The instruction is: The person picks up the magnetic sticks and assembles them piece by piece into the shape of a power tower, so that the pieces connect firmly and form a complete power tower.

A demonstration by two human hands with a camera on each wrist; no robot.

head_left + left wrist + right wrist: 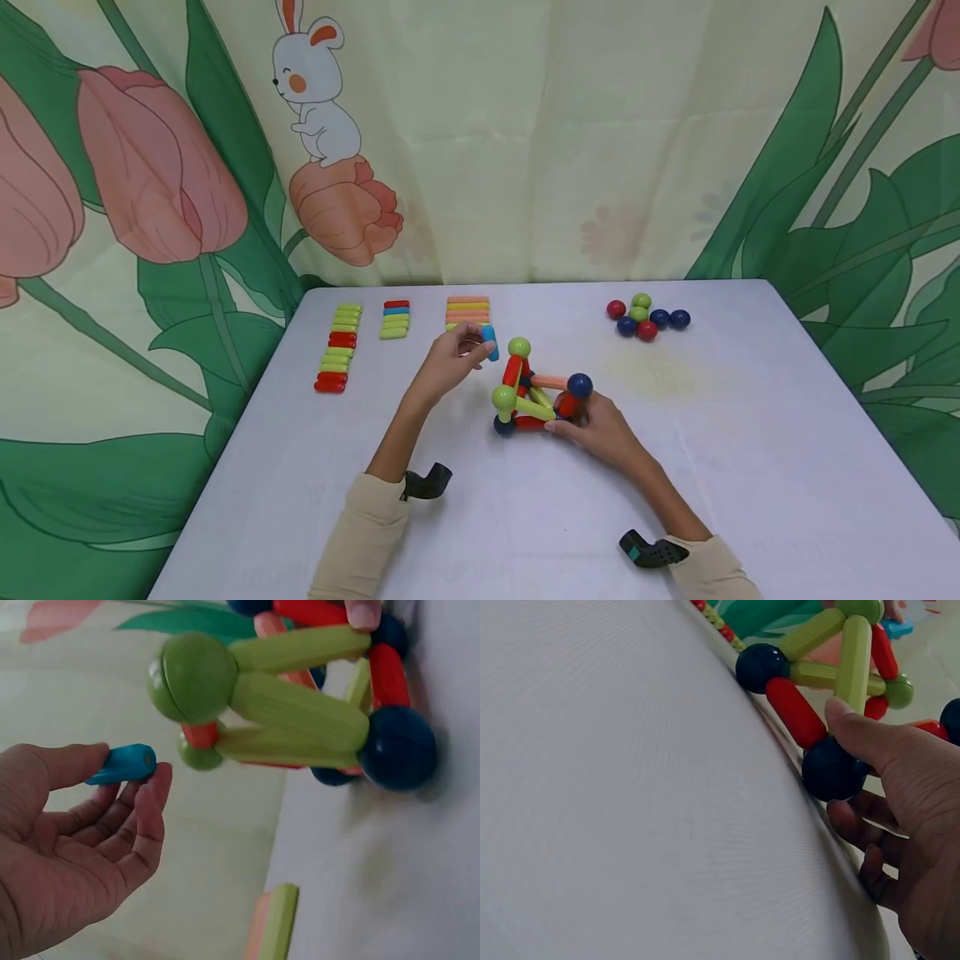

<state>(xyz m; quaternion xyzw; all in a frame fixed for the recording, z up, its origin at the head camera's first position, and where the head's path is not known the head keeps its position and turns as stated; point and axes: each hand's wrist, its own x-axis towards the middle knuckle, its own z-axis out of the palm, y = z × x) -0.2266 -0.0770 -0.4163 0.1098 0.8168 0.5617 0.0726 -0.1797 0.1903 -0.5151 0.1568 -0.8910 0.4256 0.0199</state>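
The left hand (452, 354) pinches a seemingly light, stiff blue rod (491, 342), best held mid-length, while the right hand (606, 431) grips the ball-and-rod frame (535, 408) at right.

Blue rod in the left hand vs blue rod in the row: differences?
The held blue rod is pinched above the table by the left hand; the row blue rod lies on it.
In the head view, the held blue rod runs roughly up-down, the row blue rod side to side.
The row blue rod has a red rod beside it; the held blue rod has none alongside.
Shared: blue colour.
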